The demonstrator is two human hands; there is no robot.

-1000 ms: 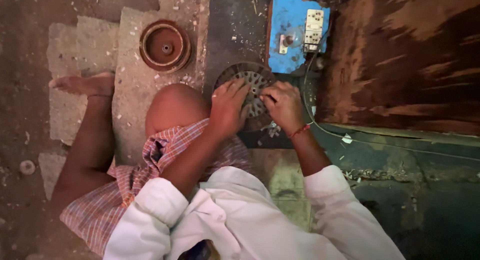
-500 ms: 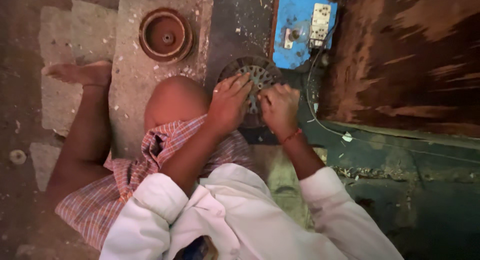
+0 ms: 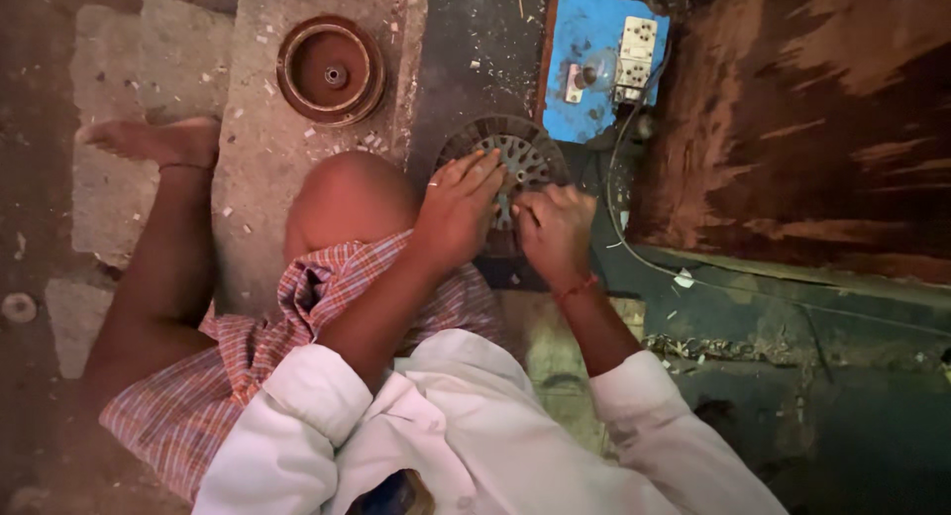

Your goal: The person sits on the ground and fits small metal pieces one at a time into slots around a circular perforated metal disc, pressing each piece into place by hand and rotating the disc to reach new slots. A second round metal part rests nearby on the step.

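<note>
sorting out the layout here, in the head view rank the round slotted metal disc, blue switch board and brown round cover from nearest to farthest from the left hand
1. Round slotted metal disc: under the left hand, touching its fingers.
2. Blue switch board: up and to the right.
3. Brown round cover: upper left, on the stone slab; close to the board's distance.

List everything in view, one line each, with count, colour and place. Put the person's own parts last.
round slotted metal core: one, dark grey, on the floor at top centre, under both hands
round dish-shaped cover: one, reddish brown, on the stone slab at upper left
switch board: one, blue with white sockets and a small bulb, above the core
cable: one, pale, running from the board across the floor to the right
wooden panel: one, worn brown, at upper right
stone slab: one, grey, left of centre
left hand: fingers spread on the core
right hand: curled at the core's lower right edge; red thread on the wrist
left foot: bare, at left
</note>
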